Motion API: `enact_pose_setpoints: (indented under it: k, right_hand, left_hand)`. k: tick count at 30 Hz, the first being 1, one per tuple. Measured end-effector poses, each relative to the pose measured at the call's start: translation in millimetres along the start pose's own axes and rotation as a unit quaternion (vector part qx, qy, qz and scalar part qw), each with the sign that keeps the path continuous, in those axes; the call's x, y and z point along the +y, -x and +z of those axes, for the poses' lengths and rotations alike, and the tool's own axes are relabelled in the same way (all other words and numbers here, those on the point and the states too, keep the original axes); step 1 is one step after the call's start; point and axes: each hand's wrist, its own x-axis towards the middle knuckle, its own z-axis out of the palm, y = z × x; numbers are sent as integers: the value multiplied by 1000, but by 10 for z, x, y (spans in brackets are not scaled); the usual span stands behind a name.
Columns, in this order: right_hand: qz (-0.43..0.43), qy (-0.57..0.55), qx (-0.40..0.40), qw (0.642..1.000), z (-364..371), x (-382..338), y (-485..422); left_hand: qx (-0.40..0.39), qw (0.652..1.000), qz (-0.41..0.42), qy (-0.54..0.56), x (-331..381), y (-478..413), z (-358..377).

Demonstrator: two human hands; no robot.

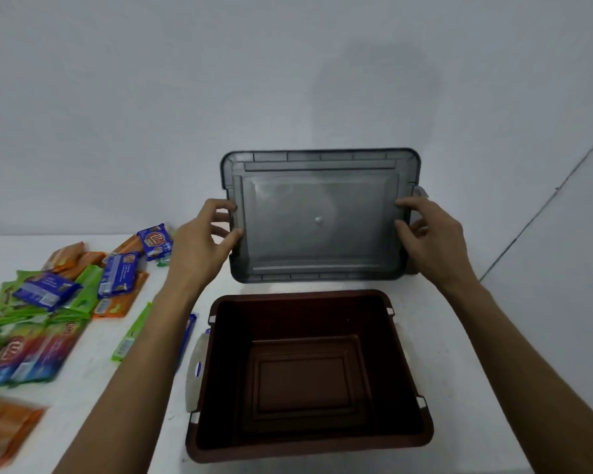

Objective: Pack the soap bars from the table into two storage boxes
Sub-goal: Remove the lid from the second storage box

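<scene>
Closest to you the brown box [308, 451] stands open on the white table [83, 398], nothing inside it, with a pale latch [196, 367] on its left side. Your two forearms reach past it on either side. Beyond the box you hold a grey see-through lid [319, 217] up off the table, tilted so that its ribbed face is toward you. Your left hand [199, 244] grips the lid's left edge, thumb on the near face and fingers curled behind; your right hand [432, 237] clamps the right edge the same way. The soap bars [59, 295] lie left of the box in a loose heap of green, orange and blue packs, well apart from your hands. One green bar [131, 333] lies just beside your left forearm, and a blue bar [187, 331] is partly hidden under it, near the latch. More orange packs [4, 425] sit at the table's near left corner.
</scene>
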Motion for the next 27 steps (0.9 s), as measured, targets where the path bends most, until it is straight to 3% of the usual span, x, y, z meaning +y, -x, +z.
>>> enact_pose_setpoints:
  k: [6,14,22,27]
  right_hand:
    - [18,27,-25,999,206,201,221]
    - [86,26,-88,992,372,347,481]
    - [149,-5,-124,981,466,423,584]
    - [149,-19,-66,986,410,271,724]
  left_hand:
    - [-91,994,-7,-65,-247,39,304]
    - [-223,973,-59,-12,-406,149,508]
    - [-238,966,-101,28,-458,142,452]
    - [-208,974,-93,9,-476,407,287]
